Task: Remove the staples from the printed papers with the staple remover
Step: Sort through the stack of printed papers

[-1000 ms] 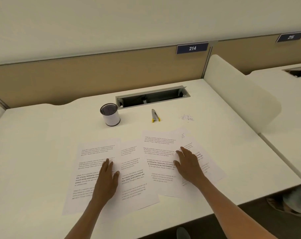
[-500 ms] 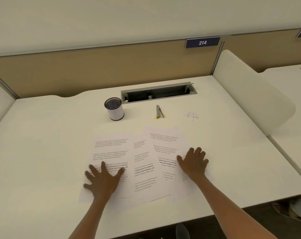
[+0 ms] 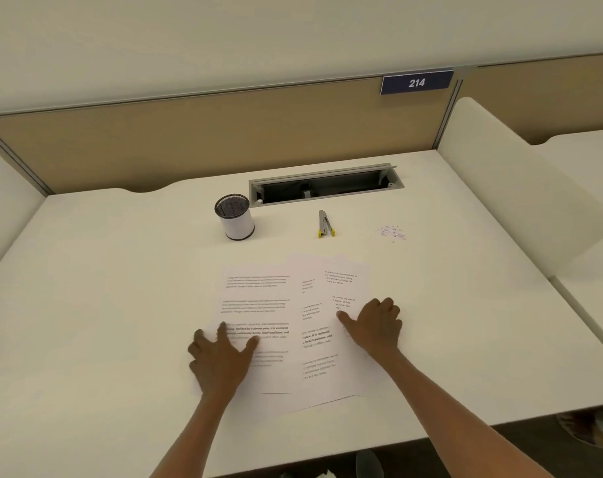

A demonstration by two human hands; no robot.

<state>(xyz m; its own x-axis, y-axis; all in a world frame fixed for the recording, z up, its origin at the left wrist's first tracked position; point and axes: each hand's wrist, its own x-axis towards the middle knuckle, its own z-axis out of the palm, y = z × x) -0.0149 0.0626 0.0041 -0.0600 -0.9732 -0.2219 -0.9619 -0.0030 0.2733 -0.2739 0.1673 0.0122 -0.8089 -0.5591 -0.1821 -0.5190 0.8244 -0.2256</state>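
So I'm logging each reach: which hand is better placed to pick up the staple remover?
Probably the right hand: the staple remover lies past the papers, nearer that side. The left hand sits farther left.

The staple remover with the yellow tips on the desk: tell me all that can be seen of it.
The slim grey metal staple remover with yellow tips lies flat on the white desk, untouched. Its narrow end points toward the grey cable tray slot; the two small yellow tips sit at the wider near end. It rests beyond the printed papers, between the mesh pen cup and a scatter of tiny bits. Nothing touches it.
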